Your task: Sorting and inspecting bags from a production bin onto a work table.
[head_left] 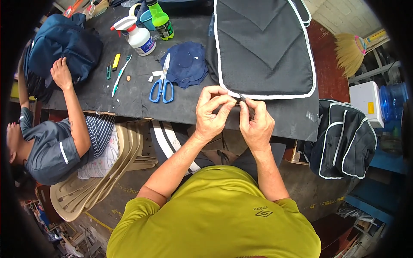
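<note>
A black quilted bag panel (264, 51) with white piping (285, 97) lies on the table in front of me. At its near edge my left hand (211, 114) is closed, thumb and fingertips pinched at the piping near the corner. Close beside it my right hand (258, 124) is closed too, gripping a small dark pointed tool (242, 99) whose tip meets the same edge. Most of that tool is covered by my fingers, so its kind does not show. Blue-handled scissors (162, 89) rest left of my hands, partly over a dark blue fabric piece (187, 64).
Farther left lie a toothbrush (121, 75), a yellow lighter-like piece (116, 62) and green thread snips (108, 72). A spray bottle (140, 39) and a green bottle (160, 21) stand behind. A co-worker (60, 142) touches a navy backpack (60, 45). Black bags (344, 142) hang right.
</note>
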### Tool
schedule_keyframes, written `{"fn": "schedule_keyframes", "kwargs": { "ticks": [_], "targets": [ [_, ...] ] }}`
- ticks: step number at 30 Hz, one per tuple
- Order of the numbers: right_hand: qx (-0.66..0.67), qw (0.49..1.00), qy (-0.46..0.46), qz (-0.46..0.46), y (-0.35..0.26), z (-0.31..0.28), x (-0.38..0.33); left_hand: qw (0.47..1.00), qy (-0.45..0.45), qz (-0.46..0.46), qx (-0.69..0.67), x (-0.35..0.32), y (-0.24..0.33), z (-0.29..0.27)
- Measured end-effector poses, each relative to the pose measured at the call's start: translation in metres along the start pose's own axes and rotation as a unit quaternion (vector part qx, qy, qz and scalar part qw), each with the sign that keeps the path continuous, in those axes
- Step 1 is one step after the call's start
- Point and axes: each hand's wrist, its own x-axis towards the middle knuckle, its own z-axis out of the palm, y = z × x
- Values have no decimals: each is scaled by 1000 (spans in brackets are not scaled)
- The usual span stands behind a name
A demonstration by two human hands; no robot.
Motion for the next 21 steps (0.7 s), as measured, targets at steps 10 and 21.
{"fn": "schedule_keyframes", "kwargs": {
  "ticks": [10,21],
  "targets": [
    [16,999,48,10,5,-16,-5,984,29,-175,-15,0,-8,2],
    [22,1000,13,-17,9,-30,-5,910,4,-385,-153,34,-2,-14]
  ]
}}
